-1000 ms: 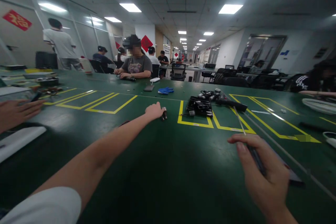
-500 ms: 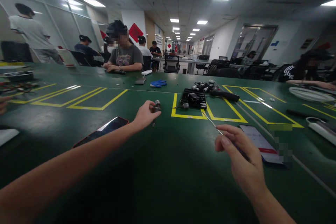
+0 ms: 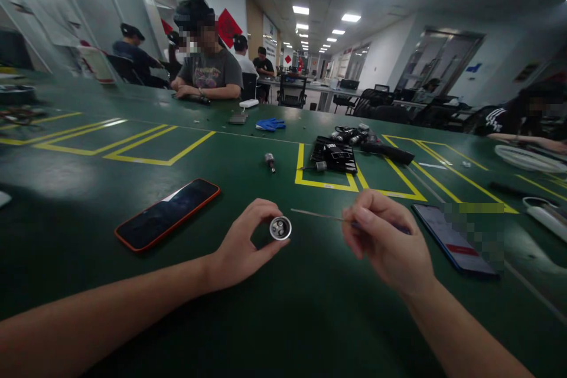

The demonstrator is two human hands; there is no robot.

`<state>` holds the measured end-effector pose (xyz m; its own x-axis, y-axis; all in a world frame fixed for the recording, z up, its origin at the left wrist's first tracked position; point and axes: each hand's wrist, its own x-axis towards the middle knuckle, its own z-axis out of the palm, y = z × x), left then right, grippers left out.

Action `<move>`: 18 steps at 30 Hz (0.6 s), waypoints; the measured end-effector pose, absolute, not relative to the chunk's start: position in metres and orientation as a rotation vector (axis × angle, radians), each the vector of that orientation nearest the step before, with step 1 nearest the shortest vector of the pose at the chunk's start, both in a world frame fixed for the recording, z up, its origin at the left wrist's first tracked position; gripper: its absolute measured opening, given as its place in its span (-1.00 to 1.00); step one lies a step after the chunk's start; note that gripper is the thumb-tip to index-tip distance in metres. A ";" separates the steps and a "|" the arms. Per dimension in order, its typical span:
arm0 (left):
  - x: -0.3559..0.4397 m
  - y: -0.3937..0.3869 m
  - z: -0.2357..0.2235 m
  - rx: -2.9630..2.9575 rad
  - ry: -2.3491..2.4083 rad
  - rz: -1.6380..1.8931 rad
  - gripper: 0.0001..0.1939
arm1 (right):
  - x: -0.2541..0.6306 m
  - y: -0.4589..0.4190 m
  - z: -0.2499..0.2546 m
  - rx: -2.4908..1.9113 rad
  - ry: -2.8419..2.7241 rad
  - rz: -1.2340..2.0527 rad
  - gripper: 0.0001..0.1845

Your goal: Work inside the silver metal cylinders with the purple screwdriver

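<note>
Watching remotely, I have the round metal connector [image 3: 280, 228] in the grip of my left hand [image 3: 241, 248] over the bench [image 3: 283, 319], hollow end facing me, while my right hand [image 3: 390, 242] holds the thin-shafted tool [image 3: 314, 214] crosswise, tip pointing left just beside the rim.

The head view looks forward and down over a table [image 3: 248, 325]. Left hand [image 3: 245, 242] and right hand [image 3: 392, 242] are near, a black chair [image 3: 292, 93] far.
</note>
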<state>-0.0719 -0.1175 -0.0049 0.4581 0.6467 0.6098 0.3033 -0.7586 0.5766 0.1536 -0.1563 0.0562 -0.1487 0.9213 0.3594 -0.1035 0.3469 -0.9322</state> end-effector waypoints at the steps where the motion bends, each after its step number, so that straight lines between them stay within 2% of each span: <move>1: -0.074 -0.114 -0.008 2.322 0.775 1.224 -0.65 | 0.154 -0.155 0.049 -0.814 -1.427 1.098 -0.75; 6: -0.080 -0.105 -0.019 2.287 0.735 1.166 -0.59 | 0.150 -0.156 0.026 -0.911 -1.476 1.067 -0.71; 12: -0.079 -0.099 -0.029 2.346 0.711 1.186 -0.57 | 0.137 -0.160 0.024 -0.899 -1.871 0.448 -0.74; 18: -0.079 -0.096 -0.034 2.405 0.645 1.205 -0.58 | 0.128 -0.164 0.019 -0.928 -2.065 0.186 -0.85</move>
